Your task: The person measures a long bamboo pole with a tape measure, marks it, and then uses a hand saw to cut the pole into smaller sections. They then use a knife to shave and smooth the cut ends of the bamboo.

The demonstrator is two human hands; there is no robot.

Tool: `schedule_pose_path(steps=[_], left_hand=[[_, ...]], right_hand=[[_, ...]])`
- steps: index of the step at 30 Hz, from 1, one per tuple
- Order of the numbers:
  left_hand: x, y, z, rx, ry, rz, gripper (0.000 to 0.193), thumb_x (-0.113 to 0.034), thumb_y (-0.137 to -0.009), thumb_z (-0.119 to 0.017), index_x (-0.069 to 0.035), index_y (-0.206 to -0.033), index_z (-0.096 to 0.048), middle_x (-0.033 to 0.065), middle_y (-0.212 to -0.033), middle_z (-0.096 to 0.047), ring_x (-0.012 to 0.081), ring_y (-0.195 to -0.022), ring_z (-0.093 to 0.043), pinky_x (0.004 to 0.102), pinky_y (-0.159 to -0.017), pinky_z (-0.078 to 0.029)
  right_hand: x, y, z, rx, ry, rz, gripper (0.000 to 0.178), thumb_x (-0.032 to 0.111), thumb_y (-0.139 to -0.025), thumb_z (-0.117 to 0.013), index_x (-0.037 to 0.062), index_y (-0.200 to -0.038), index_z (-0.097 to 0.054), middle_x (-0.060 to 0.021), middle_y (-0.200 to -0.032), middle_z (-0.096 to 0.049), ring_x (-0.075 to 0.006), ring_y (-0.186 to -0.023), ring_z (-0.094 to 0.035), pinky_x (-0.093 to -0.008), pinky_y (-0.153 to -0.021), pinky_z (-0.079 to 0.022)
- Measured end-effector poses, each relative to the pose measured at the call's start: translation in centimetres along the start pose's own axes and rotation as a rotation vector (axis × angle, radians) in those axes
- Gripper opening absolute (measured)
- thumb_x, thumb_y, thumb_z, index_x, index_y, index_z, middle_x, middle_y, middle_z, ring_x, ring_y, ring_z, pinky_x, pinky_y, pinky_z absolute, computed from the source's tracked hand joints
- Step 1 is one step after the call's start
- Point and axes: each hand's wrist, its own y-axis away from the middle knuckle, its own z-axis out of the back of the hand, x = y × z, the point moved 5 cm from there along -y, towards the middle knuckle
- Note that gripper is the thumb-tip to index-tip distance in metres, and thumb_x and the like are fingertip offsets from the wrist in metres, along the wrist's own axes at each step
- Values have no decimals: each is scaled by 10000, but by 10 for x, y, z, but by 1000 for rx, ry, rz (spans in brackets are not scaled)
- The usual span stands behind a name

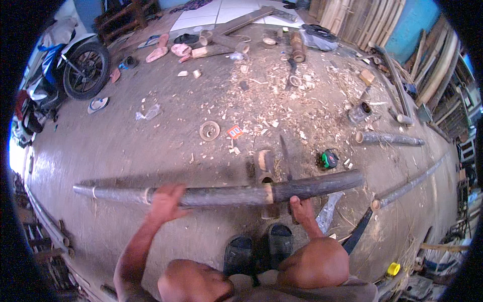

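- Head view: a long dark bamboo pole (221,194) lies crosswise just in front of the person's knees, resting on a small wooden block (265,166) set on the concrete floor (151,146).
- The left hand (165,202) presses on top of the pole, well left of the block, fingers spread flat rather than wrapped. If the round pole rolls, that open palm has little hold and it could slip off.
- The right hand (302,209) sits just under the pole, a little right of the block, fingers curled shut around what looks like a handle. I cannot tell for sure what it grips. A long blade (285,157) runs up from there across the pole, beside the block.
- If the blade glances off the hard rounded skin of the pole, it could skid toward the left hand or the sandalled feet (259,251), which sit just below the block.
- The pole has only the one block under it, so it could seesaw or twist under a blow.
- A second dark blade (358,231) lies on the floor right of the block, close to the right knee; a shifting leg could catch it.
- Chips and shavings (282,95) litter the floor beyond the block and make loose footing.
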Motion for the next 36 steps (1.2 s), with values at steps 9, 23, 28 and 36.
schedule_pose_path(steps=[9,23,28,36], left_hand=[[-129,-103,-39,224,39,-38,754,-444,-674,-886,-169,-1296,-561,133,-1095,-687,354,-1016,-698,468,-833,-572],[36,-33,-83,223,47,193,689,-344,-609,-876,-121,-1226,-666,161,-1105,-715,373,-1043,-692,509,-932,-544],[4,-65,-85,562,-81,331,660,-363,-633,-872,-111,-1208,-667,163,-1022,-721,367,-1024,-697,508,-894,-549],[-133,-141,-122,269,95,-33,803,-579,-765,-790,-160,-1397,-523,140,-1100,-703,386,-1018,-705,524,-877,-559]], right_hand=[[-2,4,-22,224,2,-249,560,388,-921,-737,-16,-1284,-598,-166,-1106,-704,-278,-1026,-657,-420,-922,-513],[-50,42,45,-124,-10,-427,243,242,-986,-658,42,-869,-585,-18,-636,-562,-132,-511,-529,-329,-466,-430],[-69,31,32,-68,75,-406,236,253,-989,-657,40,-912,-594,-25,-616,-566,-137,-494,-542,-320,-465,-433],[-122,12,35,-37,219,-307,251,273,-989,-667,30,-947,-627,-25,-637,-583,-138,-528,-562,-333,-491,-458]])
